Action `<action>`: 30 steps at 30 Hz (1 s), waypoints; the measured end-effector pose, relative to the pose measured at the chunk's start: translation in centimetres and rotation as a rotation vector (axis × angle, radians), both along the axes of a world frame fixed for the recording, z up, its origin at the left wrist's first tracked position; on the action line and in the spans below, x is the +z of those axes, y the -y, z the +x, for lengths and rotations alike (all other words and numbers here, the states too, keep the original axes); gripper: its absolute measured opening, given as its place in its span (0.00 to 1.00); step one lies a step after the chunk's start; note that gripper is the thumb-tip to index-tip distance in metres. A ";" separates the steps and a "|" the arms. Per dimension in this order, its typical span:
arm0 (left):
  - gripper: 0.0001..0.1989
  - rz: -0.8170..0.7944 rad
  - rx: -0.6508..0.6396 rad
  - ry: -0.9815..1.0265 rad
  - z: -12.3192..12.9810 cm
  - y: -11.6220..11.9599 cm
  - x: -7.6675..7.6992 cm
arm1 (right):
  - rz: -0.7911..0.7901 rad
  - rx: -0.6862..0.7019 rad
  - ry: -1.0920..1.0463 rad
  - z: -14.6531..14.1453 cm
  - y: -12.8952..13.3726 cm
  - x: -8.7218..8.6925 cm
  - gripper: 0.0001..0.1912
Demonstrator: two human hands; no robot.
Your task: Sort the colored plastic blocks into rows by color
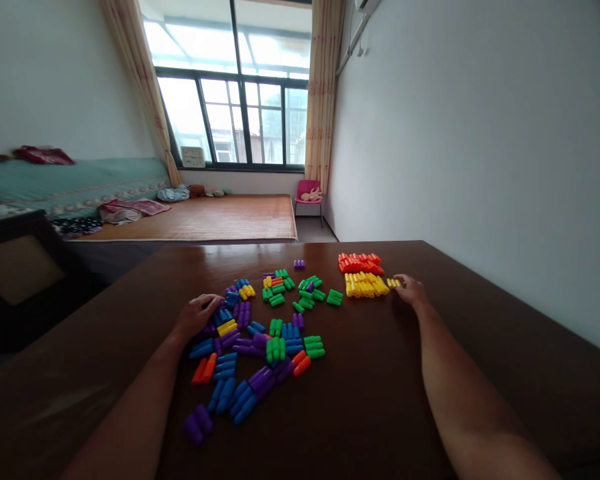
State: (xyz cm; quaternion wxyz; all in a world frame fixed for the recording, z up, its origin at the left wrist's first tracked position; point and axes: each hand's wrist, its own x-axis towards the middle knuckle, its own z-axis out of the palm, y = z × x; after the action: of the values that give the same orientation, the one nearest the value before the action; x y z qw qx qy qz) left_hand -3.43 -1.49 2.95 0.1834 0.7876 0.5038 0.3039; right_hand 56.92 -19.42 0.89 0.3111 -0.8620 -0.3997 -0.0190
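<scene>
My right hand (409, 290) pinches a yellow plastic block (393, 283) made of short joined tubes, just right of a stacked row of yellow blocks (366, 285). Behind that row lies a stack of orange-red blocks (360, 263). My left hand (199, 315) rests palm down at the left edge of a loose spread of mixed blocks, fingers stretched over it near blue blocks (224, 316); its fingertips are partly hard to make out. Green blocks (275, 349), purple blocks (263, 381) and a few yellow and orange ones lie scattered between my hands.
Everything lies on a dark brown table (370, 400). A lone purple block (299, 265) sits near its far edge. Beyond stand a bed with a woven mat (230, 217) and a pink chair (309, 190). A white wall (480, 147) runs along the right.
</scene>
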 end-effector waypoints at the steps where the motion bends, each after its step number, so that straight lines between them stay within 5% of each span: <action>1: 0.28 0.003 -0.001 0.001 0.0 0.0 0.0 | -0.023 -0.016 0.043 0.0 -0.2 0.0 0.13; 16: 0.26 0.012 -0.016 -0.002 -0.1 -0.1 -0.3 | 0.030 0.045 0.122 -0.5 -1.5 -1.3 0.17; 22: 0.26 0.029 -0.036 -0.001 0.1 0.0 -0.6 | 0.266 0.023 0.251 -1.4 -2.1 1.0 0.20; 26: 0.25 0.041 -0.020 0.005 0.2 -0.1 -1.1 | 0.418 0.279 0.285 -8.7 -3.9 4.5 0.18; 30: 0.23 0.055 -0.008 -0.007 0.3 -0.1 -1.4 | 0.264 0.820 0.266 -20.8 -5.9 5.6 0.16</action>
State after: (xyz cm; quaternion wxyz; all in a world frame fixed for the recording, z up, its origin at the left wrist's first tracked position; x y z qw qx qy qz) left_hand -3.12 -1.34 1.52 0.1611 0.7953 0.4929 0.3140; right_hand 36.15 -13.48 6.53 0.3461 -0.5755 -0.7389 -0.0559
